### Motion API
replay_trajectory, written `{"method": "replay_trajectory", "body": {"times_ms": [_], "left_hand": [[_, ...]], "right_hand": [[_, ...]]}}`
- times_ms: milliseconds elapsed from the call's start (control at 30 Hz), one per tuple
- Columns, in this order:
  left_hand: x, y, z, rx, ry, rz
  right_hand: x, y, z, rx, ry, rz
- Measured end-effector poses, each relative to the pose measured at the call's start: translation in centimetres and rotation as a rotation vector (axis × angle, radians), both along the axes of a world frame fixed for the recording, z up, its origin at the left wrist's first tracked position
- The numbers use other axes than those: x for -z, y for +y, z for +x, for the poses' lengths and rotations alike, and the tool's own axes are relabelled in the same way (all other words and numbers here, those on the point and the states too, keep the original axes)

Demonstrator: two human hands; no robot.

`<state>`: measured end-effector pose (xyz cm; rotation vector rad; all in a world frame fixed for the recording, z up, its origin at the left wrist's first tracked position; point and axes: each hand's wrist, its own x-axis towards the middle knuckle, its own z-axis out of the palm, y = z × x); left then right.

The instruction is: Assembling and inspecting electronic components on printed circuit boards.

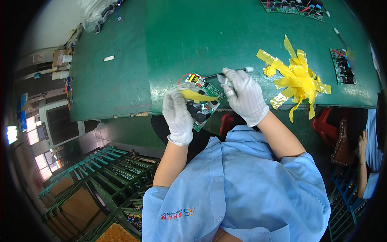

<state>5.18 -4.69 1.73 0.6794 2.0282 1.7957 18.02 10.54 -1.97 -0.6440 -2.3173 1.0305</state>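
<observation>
The hands are apart at the near edge of the bench (121, 80): the left hand (178, 117) pinches a yellow strip (199, 96), while the right hand (245, 94) closes on a small pale piece (221, 79) — whether it also grips the black cable (211, 76), I cannot tell. Between them is the circuit board (215, 94), its lower end past the bench edge, so a tug on strip or cable could tip it off. Slackening the left hand could let the strip fold onto the black cylinders (197, 111).
</observation>
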Motion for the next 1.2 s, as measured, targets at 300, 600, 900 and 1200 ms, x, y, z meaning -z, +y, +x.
{"method": "replay_trajectory", "body": {"times_ms": [300,600,900,1200], "left_hand": [[1.3,-1.2,-1.4,0.058,-0.318,0.384],[-0.8,-0.3,-0.9,0.238,0.166,-0.099],[-0.9,-0.4,-0.2,0.371,0.175,0.048],[-2.3,0.0,-1.0,0.468,0.285,-0.116]], "right_hand": [[-4.6,-0.5,-1.4,-0.298,0.027,-0.751],[-3.5,-0.5,1.0,-0.084,0.216,-0.205],[-7.5,9.0,11.8,0.585,0.049,0.656],[-4.7,7.5,18.3,0.35,-0.549,0.43]]}}
